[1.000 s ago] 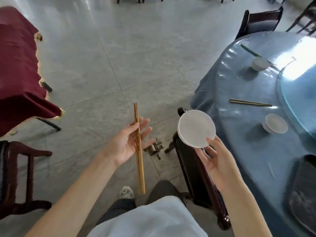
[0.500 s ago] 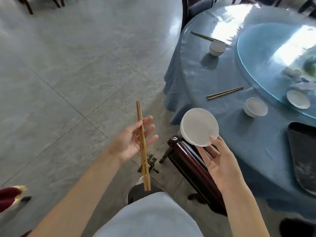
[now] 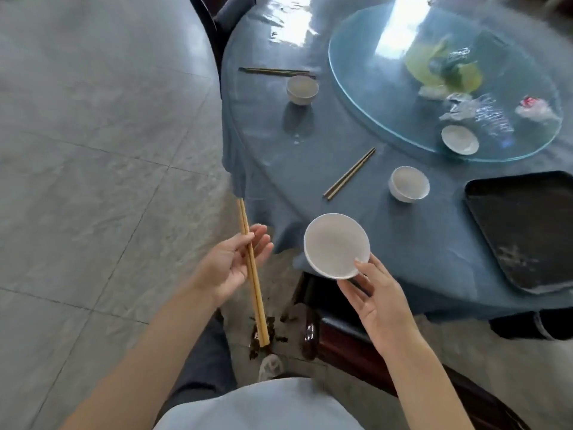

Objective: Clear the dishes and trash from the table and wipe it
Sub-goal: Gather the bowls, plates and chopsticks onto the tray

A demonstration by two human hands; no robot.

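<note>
The table is swinging nearer than a second ago as I'm turning back. My left hand is loosely curling around the held chopsticks; my right hand is pinching the white bowl over the table's near edge. I'm steering both toward the black tray at the right edge (keeping the bowl level).

A white bowl tilts in the right hand; tan chopsticks lie across the left hand. Two bowls and two chopstick pairs remain on the blue desk.
</note>
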